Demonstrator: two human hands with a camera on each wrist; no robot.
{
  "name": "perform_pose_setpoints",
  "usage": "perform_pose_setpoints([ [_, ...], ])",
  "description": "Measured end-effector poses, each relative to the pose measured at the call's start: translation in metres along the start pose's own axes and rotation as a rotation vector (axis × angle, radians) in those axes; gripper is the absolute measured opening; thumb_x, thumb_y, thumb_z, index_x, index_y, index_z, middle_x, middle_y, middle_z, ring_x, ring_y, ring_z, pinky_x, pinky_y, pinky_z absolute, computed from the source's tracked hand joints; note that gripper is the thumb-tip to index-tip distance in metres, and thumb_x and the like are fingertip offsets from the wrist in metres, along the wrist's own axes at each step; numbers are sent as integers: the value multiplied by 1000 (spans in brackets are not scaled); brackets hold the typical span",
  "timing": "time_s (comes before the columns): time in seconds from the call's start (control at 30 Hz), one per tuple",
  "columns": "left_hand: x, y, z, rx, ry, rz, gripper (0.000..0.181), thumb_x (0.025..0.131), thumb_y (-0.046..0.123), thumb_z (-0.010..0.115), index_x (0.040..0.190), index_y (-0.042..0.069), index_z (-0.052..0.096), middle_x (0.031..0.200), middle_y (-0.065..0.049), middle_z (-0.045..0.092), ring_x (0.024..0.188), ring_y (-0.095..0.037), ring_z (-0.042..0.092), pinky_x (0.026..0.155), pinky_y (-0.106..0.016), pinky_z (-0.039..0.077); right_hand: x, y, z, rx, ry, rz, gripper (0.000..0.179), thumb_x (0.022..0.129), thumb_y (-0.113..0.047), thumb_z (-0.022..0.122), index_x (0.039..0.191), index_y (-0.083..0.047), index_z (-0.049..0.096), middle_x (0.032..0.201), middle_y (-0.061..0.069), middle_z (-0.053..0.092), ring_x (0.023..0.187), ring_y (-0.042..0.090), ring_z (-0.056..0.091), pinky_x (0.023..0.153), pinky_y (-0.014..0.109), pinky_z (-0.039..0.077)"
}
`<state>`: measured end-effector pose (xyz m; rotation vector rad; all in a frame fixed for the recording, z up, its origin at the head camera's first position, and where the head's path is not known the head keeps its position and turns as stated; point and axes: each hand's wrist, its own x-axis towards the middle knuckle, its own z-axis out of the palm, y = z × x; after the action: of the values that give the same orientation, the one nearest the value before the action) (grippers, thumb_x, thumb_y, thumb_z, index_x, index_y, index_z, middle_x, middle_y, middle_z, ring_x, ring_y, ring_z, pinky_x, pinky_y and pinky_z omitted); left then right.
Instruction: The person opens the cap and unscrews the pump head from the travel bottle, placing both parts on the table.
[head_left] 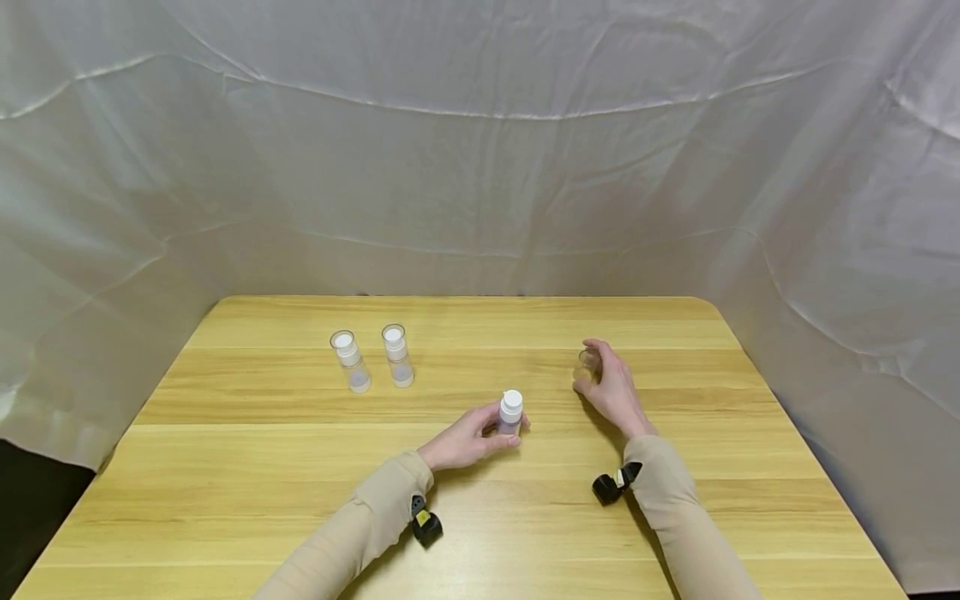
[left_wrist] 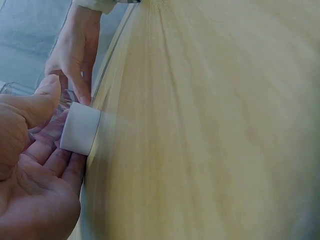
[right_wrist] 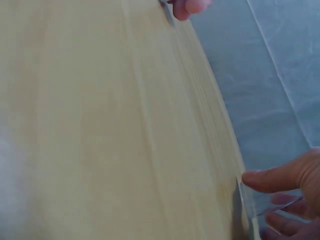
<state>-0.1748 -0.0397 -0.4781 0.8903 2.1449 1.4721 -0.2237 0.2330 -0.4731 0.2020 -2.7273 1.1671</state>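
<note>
My left hand point(head_left: 471, 437) grips a small pump bottle point(head_left: 511, 410) with a white top and a see-through body, held upright above the wooden table. In the left wrist view, thumb and fingers curl round the body, and the white base point(left_wrist: 81, 129) shows at the lower end. Farther right, my right hand point(head_left: 613, 392) holds a clear cap point(head_left: 584, 367) that stands on the table, thumb on the near side and fingers on the far side. The right wrist view shows the thumb at the cap's clear wall point(right_wrist: 246, 202).
Two more bottles, a left one point(head_left: 350, 361) and a right one point(head_left: 398, 357), stand at the back left with clear caps over their white tops. Grey cloth point(head_left: 480, 183) hangs behind and beside the wooden table point(head_left: 525, 533).
</note>
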Motion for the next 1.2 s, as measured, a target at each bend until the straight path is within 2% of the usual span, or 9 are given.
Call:
perform_pose_setpoints([
  [0.13,0,0,0,-2,-4,2,34,100,12,61,132,1,56,132,-15,65,134,-29,55,121,-45,39,-6,-12,2,62,83,-101,73,82,0,77,146,2,41,148,26,46,139,45,42,119,61,33],
  [0.27,-1,0,-1,-5,-11,-7,35,100,11,61,133,1,56,133,-14,64,134,-29,55,121,-45,38,-18,-36,6,216,163,-251,58,87,-3,75,138,6,50,140,23,55,133,36,50,117,52,40],
  [0.33,-1,1,-1,-10,-11,-7,35,100,11,60,133,1,56,133,-14,64,134,-29,55,121,-45,39,-25,-48,8,325,143,-322,47,90,0,70,133,8,53,132,23,59,125,31,56,112,42,47],
  [0.43,-1,1,-1,-14,-13,-5,35,100,11,60,134,1,56,133,-15,64,134,-30,55,120,-45,39,-34,-62,10,479,47,-410,38,90,10,63,127,12,55,122,24,61,114,21,60,105,29,53],
  [0.5,-1,1,-1,-12,-10,-11,37,100,12,61,135,1,56,134,-15,64,134,-30,56,120,-45,40,-39,-68,12,514,-26,-462,39,87,13,64,125,13,55,117,23,62,110,19,61,101,26,54],
  [0.6,-2,1,-1,7,4,-33,40,100,15,62,137,4,55,137,-14,62,134,-29,56,119,-46,41,-43,-72,17,456,-93,-489,47,82,8,75,125,7,56,114,17,64,107,17,61,97,29,55],
  [0.77,-2,2,-1,23,13,-43,39,100,16,61,137,4,55,138,-13,62,132,-29,56,118,-47,42,-45,-75,24,290,-125,-518,57,73,-5,88,122,-2,59,111,9,67,101,19,63,90,33,57],
  [1.03,-3,2,-2,12,8,-33,39,100,15,62,137,4,56,137,-12,63,133,-29,55,119,-47,40,-46,-79,29,285,-138,-551,51,72,0,87,115,-4,60,106,8,68,95,12,63,87,30,59],
  [1.2,-3,2,-2,20,15,-39,42,100,16,62,139,3,54,141,-14,60,136,-31,53,120,-49,39,-46,-83,29,287,-126,-540,50,72,1,87,115,-3,61,107,9,68,98,12,63,91,30,59],
])
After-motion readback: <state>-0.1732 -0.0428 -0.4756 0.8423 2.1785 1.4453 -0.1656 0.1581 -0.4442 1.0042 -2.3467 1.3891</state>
